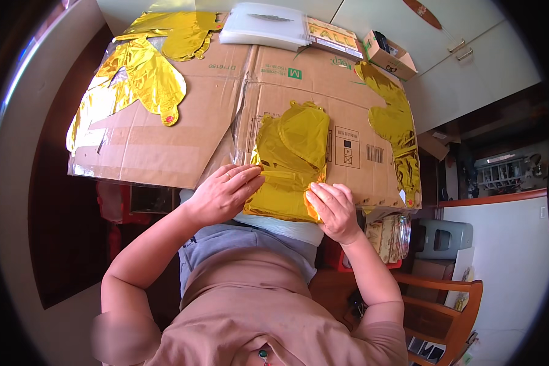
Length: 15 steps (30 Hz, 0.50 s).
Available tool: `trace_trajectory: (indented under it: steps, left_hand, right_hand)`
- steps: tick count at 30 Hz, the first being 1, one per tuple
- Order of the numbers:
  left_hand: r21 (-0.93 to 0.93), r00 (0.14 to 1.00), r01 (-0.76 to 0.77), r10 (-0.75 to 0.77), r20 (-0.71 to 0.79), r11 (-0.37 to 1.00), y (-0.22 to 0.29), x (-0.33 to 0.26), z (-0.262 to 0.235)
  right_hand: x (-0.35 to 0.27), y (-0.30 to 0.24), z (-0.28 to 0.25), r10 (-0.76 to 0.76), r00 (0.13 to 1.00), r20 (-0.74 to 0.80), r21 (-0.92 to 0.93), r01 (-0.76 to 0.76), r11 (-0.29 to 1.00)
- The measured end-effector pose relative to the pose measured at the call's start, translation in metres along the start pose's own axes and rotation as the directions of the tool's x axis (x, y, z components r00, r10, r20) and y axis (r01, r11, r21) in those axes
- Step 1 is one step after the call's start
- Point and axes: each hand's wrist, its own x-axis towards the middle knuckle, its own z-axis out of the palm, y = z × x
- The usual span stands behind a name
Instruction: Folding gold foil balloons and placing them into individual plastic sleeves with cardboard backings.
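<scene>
A deflated gold foil balloon (294, 146), flat and partly folded, lies on the cardboard before me, its near end hanging over the edge towards my lap. My left hand (227, 190) is at its left side, fingers together and bent over the foil's edge, the thumb hidden. On the near right corner my right hand (333, 210) is closed, fingertips pinching the foil where a small orange patch shows.
Flattened cardboard (207, 91) covers the table. Other gold foil balloons (155, 82) lie at the left, far left and along the right edge (387, 116). At the back stand a stack of clear plastic sheets (263, 24) and a small open box (390, 55). A wooden chair (463, 317) is at my right.
</scene>
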Motion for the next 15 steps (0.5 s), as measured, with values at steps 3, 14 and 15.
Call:
trace_trajectory:
  steps: [3, 14, 15]
  left_hand:
    - [-0.013, 1.0, 0.001, -0.001, -0.018, 1.0, -0.001, -0.001, 0.001]
    - [-0.045, 0.995, -0.023, 0.018, -0.102, 0.999, -0.006, 0.002, 0.003]
    - [-0.093, 0.995, 0.012, -0.021, -0.102, 0.996, -0.006, 0.004, 0.002]
  right_hand:
    - [0.001, 0.0, 0.001, -0.01, 1.0, -0.008, -0.007, 0.01, 1.0]
    - [0.013, 0.004, -0.005, 0.142, 0.99, 0.014, 0.214, -0.142, 0.966]
    - [0.012, 0.007, -0.007, 0.129, 0.991, 0.034, 0.22, -0.134, 0.966]
